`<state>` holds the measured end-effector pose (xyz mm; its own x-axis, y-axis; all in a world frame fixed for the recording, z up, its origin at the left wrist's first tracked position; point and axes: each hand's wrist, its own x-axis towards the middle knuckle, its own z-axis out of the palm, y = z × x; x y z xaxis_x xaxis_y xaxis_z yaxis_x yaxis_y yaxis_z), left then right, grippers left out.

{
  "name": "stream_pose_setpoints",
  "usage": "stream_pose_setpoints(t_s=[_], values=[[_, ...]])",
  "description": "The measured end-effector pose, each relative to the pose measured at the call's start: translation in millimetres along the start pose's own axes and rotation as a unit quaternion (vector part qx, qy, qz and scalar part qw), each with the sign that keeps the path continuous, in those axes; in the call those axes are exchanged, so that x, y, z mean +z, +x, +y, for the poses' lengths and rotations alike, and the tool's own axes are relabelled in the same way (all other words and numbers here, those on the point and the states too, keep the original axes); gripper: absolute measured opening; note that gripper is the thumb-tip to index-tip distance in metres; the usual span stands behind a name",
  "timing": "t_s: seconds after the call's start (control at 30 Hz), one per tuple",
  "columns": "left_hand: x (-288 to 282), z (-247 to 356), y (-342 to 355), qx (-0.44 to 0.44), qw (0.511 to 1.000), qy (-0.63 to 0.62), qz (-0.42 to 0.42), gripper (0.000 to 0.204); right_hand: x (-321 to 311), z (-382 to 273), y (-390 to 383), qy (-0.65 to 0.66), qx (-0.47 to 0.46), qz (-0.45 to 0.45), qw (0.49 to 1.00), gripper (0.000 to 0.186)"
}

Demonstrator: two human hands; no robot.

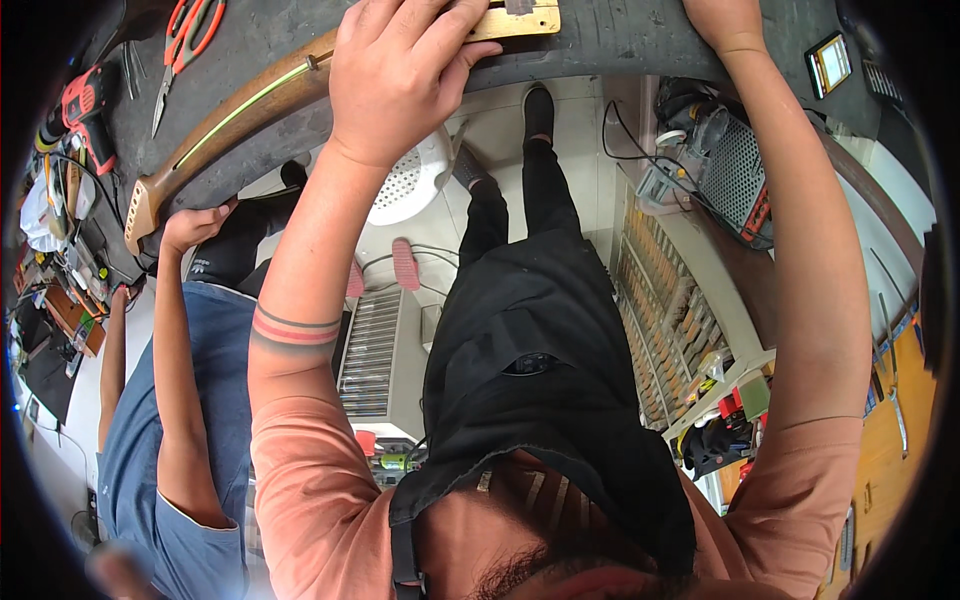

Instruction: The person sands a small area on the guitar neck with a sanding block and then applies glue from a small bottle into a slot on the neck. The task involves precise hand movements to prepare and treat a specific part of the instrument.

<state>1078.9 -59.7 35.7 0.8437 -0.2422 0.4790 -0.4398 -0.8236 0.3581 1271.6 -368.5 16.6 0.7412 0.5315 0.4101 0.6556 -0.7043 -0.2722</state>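
Observation:
A long brown wooden piece (240, 112), shaped like an instrument neck, lies along the near edge of the dark worktop. A thin yellow-green strip (245, 105) runs in its groove, and its far left end is pale and notched. My left hand (400, 70) is closed over the right part of the wood, fingers bent, with the thumb against a brass-coloured plate (535, 22). At the top edge, my right hand (722, 22) rests over the worktop; its fingers are cut off, so whatever they touch is hidden.
Red-handled pliers (190, 40) and a red-black power drill (92, 118) lie left. A co-worker's hand (195, 226) is near the wood's left end. A lit phone (828, 65) sits at right. Below are a white stool (408, 190), a perforated metal box (735, 170) and a slatted rack (665, 310).

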Motion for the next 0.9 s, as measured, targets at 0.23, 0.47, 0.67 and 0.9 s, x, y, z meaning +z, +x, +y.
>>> stream_pose_setpoints(t_s=[0.23, 0.47, 0.67, 0.9], values=[[2.3, -0.8, -2.9, 0.004, 1.0, 0.003, 0.006, 0.057, 0.9, 1.2, 0.1, -0.001, -0.001, 0.003, 1.0, 0.038], [1.1, 0.5, -2.9, -0.006, 1.0, -0.019, 0.011, 0.059, -0.6, 0.7, 0.1, 0.005, 0.005, 0.0, 1.0, 0.039], [-3.2, 3.5, 2.1, -0.01, 1.0, 0.007, -0.023, 0.059, -2.1, -3.2, 1.6, 0.007, 0.015, -0.007, 1.0, 0.04], [4.2, 1.8, -5.9, -0.041, 0.998, 0.029, -0.041, 0.057, -5.5, -5.1, 3.2, 0.008, 0.029, -0.028, 0.999, 0.041]])
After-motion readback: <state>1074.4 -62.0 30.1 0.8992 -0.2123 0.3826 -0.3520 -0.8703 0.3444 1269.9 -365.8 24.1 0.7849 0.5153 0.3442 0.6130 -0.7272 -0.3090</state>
